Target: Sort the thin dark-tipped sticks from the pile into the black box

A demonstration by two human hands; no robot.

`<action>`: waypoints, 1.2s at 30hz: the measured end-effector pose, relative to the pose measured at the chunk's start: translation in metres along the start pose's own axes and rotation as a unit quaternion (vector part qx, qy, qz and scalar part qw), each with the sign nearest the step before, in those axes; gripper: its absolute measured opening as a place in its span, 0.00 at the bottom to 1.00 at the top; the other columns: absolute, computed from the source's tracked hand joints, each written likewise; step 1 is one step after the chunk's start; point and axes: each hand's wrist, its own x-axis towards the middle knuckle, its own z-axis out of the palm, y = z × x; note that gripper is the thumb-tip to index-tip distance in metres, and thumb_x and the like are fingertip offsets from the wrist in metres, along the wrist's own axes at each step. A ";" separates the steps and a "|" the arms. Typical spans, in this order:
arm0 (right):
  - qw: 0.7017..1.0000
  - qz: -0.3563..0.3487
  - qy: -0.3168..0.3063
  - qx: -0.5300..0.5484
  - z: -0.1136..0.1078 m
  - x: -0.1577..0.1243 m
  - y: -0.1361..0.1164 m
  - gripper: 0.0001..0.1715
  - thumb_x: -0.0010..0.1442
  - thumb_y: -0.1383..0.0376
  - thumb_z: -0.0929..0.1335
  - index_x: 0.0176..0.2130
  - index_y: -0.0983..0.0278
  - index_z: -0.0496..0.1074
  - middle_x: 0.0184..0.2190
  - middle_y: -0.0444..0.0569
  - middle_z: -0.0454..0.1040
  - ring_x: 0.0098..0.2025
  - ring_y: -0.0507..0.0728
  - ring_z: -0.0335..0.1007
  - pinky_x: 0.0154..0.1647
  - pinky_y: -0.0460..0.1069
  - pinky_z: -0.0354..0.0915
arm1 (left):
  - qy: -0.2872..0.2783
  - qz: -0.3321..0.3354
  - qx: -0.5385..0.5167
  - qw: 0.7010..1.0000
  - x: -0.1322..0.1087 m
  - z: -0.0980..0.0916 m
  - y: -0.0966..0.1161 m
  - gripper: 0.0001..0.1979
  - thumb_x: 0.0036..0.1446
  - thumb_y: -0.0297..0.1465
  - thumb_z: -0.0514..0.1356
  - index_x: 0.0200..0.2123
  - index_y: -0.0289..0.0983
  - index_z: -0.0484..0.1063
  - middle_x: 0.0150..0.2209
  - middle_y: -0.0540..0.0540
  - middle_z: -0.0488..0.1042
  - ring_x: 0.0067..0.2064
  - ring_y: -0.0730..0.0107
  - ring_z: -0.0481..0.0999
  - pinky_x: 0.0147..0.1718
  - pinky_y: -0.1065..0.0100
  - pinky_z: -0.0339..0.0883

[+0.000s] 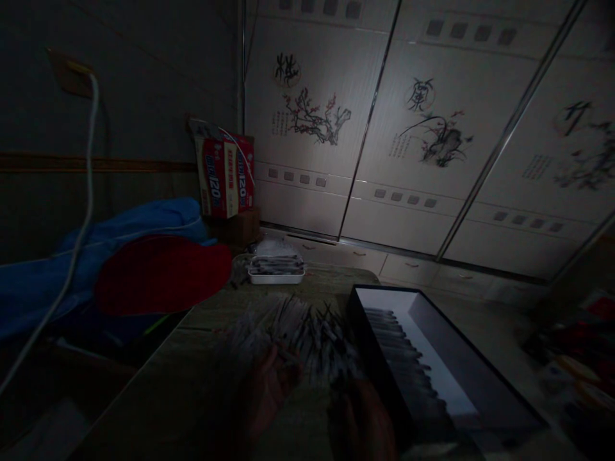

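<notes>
The scene is very dark. A loose heap of thin pale and dark sticks point(298, 333) lies on the table point(192, 371) in front of me. My left hand point(266, 390) rests at the near edge of the heap, fingers curled among the sticks. My right hand point(360, 419) sits lower, by the corner of a long black box point(480, 378) with a white inside, where several dark sticks lie in a row. Whether either hand grips sticks is lost in the gloom.
A small white tray point(276, 276) filled with sticks stands at the table's far edge. A red round object point(161, 272) and blue cloth point(96, 250) lie left. A red carton point(225, 176) leans by the wall. Painted wardrobe doors point(408, 128) stand behind.
</notes>
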 end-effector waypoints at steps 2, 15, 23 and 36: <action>1.000 -0.003 0.011 -0.020 -0.003 0.000 0.005 0.19 0.64 0.57 0.58 0.40 0.61 0.73 0.38 0.53 0.75 0.41 0.60 0.73 0.42 0.51 0.65 | 0.002 0.000 0.002 1.000 0.001 -0.002 -0.001 0.03 0.62 0.27 0.54 0.35 0.37 0.67 0.28 0.46 0.80 0.27 0.65 0.81 0.28 0.64 0.74; 0.939 -0.036 -0.181 -0.290 -0.012 0.036 -0.057 0.17 0.56 0.74 0.62 0.40 0.63 0.76 0.40 0.55 0.76 0.45 0.65 0.70 0.45 0.57 0.60 | 0.007 0.010 0.025 1.000 0.001 -0.002 -0.001 0.05 0.62 0.25 0.53 0.34 0.36 0.67 0.27 0.46 0.79 0.26 0.67 0.80 0.28 0.66 0.73; 0.928 -0.038 -0.173 -0.328 0.010 0.041 -0.059 0.23 0.54 0.79 0.61 0.45 0.66 0.75 0.41 0.57 0.77 0.44 0.64 0.72 0.45 0.56 0.61 | 0.030 0.011 0.029 0.999 0.001 0.002 -0.001 0.05 0.61 0.25 0.54 0.33 0.36 0.68 0.25 0.47 0.79 0.25 0.69 0.79 0.27 0.68 0.72; 0.938 -0.047 -0.153 -0.307 0.014 0.034 -0.055 0.21 0.55 0.80 0.60 0.43 0.66 0.74 0.38 0.57 0.77 0.40 0.61 0.74 0.39 0.51 0.63 | 0.024 0.003 0.024 0.999 0.007 -0.005 -0.006 0.05 0.61 0.26 0.55 0.32 0.36 0.69 0.25 0.47 0.79 0.24 0.69 0.79 0.26 0.68 0.71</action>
